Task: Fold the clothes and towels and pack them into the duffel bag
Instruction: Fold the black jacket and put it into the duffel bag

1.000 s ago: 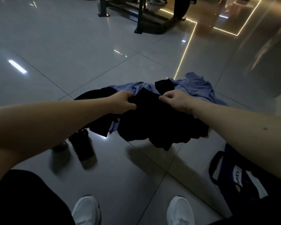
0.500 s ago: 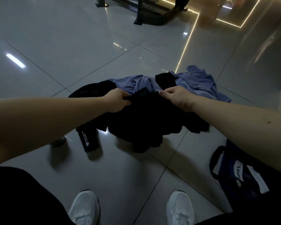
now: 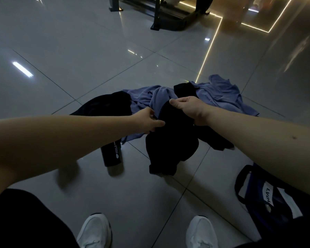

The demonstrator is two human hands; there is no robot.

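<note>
Above the floor [image 3: 82, 51] at centre view, the right hand [image 3: 188, 109] pinches the top edge of the black garment [image 3: 170, 145]. The left hand [image 3: 147, 120] pinches it just at 8 o'clock of that grip. The garment hangs lengthwise toward 6 o'clock. The duffel bag [image 3: 258, 203] lies at 4 o'clock, nearer the right hand. Its white label perhaps reads "LVOT".
</note>
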